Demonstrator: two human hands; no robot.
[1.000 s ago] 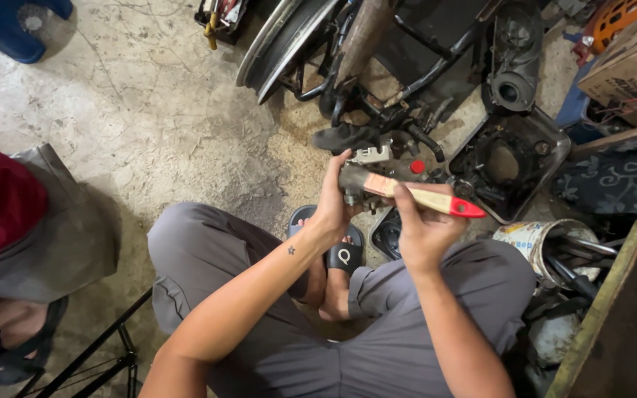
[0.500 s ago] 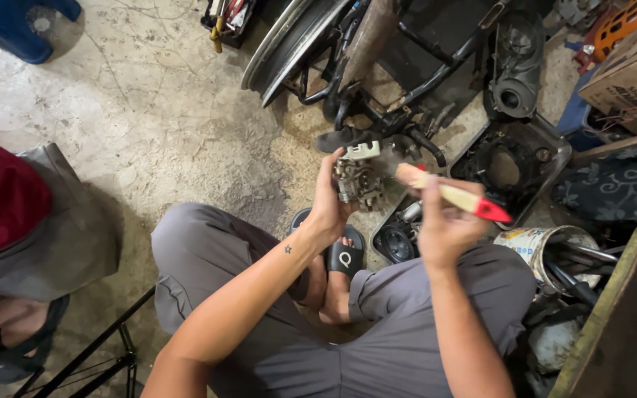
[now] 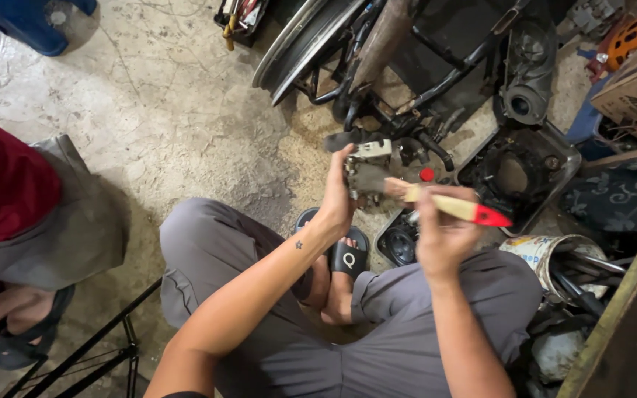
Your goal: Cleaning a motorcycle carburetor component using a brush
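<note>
Left hand (image 3: 337,199) grips a small metal part (image 3: 366,168), now raised higher; right hand (image 3: 442,228) grips the paintbrush (image 3: 447,206), bristles pressed against it.

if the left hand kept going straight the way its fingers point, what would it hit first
The left hand holds a small metal part with fingers pointing up and away. Past that part, the first thing would likely be the dark bike frame tubes, though depth is hard to judge from above.

Person w/ bare forearms, no sleeves visible. Small dark star tattoo on left wrist (image 3: 298,244). Grey trousers (image 3: 407,346). Black slide sandal (image 3: 348,258) w/ round white mark on strap.
</note>
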